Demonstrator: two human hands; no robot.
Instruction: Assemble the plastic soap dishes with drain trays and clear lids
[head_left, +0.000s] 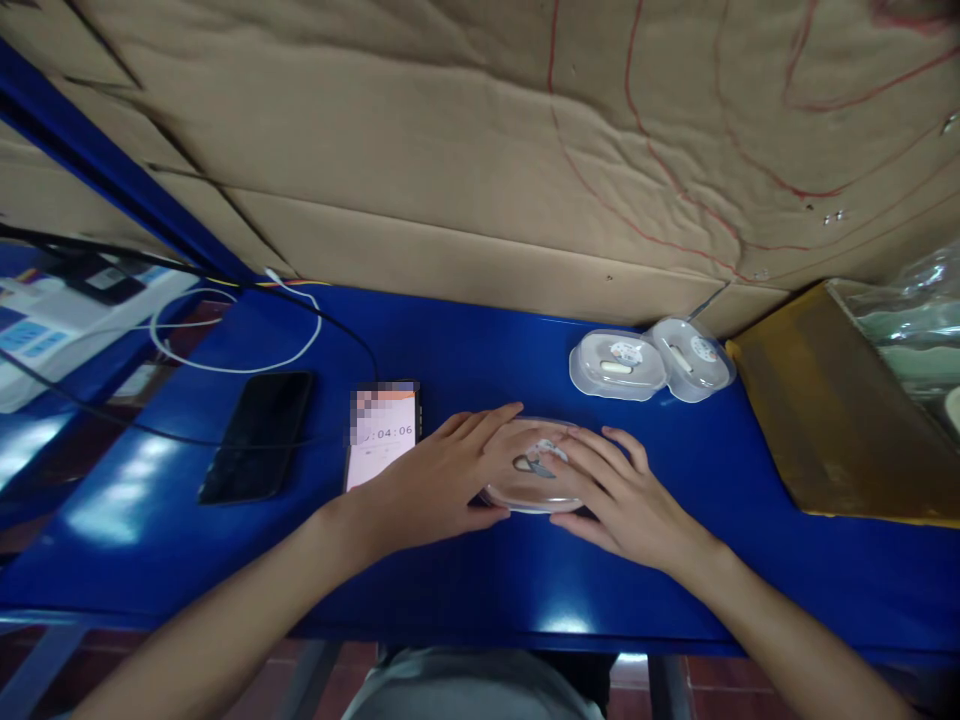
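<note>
The left hand [442, 480] and right hand [628, 497] sit spread around that clear, rounded plastic container [531, 491]; even pressure should keep it level.

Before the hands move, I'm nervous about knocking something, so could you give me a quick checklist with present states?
1. Left hand touching the clear container: ok.
2. Right hand touching it too: ok.
3. Firm grip on it: cannot tell from this view.
4. Lit phone fully in sight: not ok, the left hand hides its lower part.
5. Two rear containers apart from the right hand: ok.
6. Cardboard box apart from the right hand: ok.
</note>
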